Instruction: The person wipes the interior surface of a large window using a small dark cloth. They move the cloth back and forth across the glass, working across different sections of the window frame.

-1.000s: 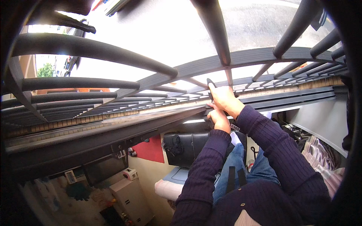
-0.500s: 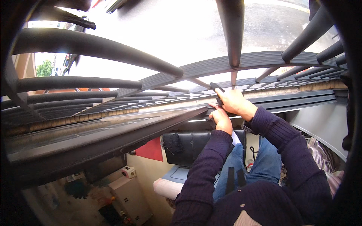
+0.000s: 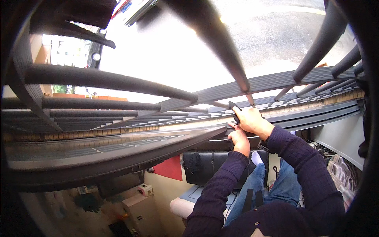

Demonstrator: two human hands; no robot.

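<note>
Beyond the window bars, toward the upper left, a white car [image 3: 143,8] shows a blue number plate [image 3: 125,6] with pale characters; farther right, below the right wrist, a dark band [image 3: 263,148] carries a pale mark too small to read.

Both arms reach up and forward in dark ribbed sleeves, the hands close together at the right end of a dark window frame [image 3: 98,168]. The left hand [image 3: 239,141] is lower, fingers bent and the index finger pointing up toward the other hand; whether it has hold of anything I cannot tell. Just above and to its right, the right hand [image 3: 252,119] is closed around a slim black piece [image 3: 233,106], whose tip stands out past the fingers toward the bars. That piece sits by the frame's end, on the room side of the bars.

From the left, thick dark bars [image 3: 98,80] run across the outside of the opening, just beyond the hands. Under the frame hang a red sheet [image 3: 169,168] and, beside it, a black padded seat [image 3: 215,168], with a white-socked foot [image 3: 256,158] against it. To the right lie the grey window track [image 3: 323,118], a pale panel [image 3: 340,139] and shiny striped cloth [image 3: 340,173].
</note>
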